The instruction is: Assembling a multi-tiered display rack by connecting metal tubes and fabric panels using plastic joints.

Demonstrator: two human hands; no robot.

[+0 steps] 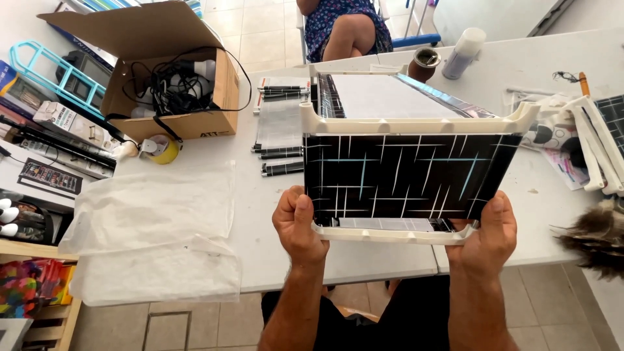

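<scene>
Two hands hold a box (411, 175) above the white table (364, 260), and I see it from above. My left hand (300, 224) clasps the lower left corner, my right hand (484, 231) the lower right, both gripping the cream frame. The near panel is black with thin white and blue lines. Left on the table lie a clear bag (153, 227) and a carton (169, 71) of cables.
</scene>
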